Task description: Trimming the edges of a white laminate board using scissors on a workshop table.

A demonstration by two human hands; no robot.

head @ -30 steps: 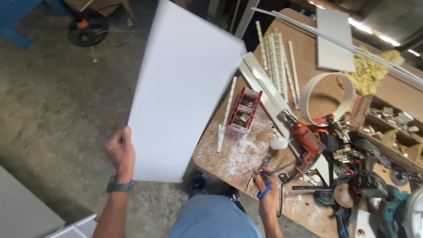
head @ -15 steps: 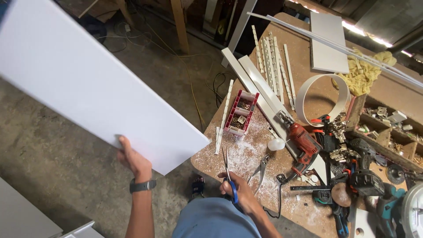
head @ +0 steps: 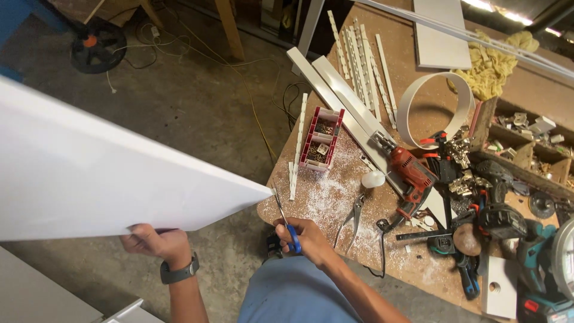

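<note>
From my seat I see first the white panel [head: 89,179], the biggest thing here. It fills the left part of the view, it is tilted, and its pointed corner reaches just to the edge of the workbench [head: 418,263]. The panel hangs over the concrete floor [head: 179,113], not over the bench.

My left hand [head: 152,242] is under the lower edge of the panel, with the fingers closed around that edge, so it carries the panel from below. A dark watch [head: 178,272] sits on that wrist.

The workbench is brown and covered with white dust near its front corner. On it lie long white strips [head: 344,98], a white band bent into a ring [head: 433,107], a yellow cloth [head: 493,63] and a red drill [head: 409,176] near the middle. Near the strips stands a small red box [head: 321,139] with compartments of small metal parts.

My right hand [head: 305,236] is at the front edge of the bench, closed around a screwdriver [head: 286,221] with a blue handle. Its thin metal shaft points up and left, and the tip is just beside the corner of the panel; I cannot tell if it touches. Pliers [head: 354,216] lie on the dust just right of this hand.
</note>
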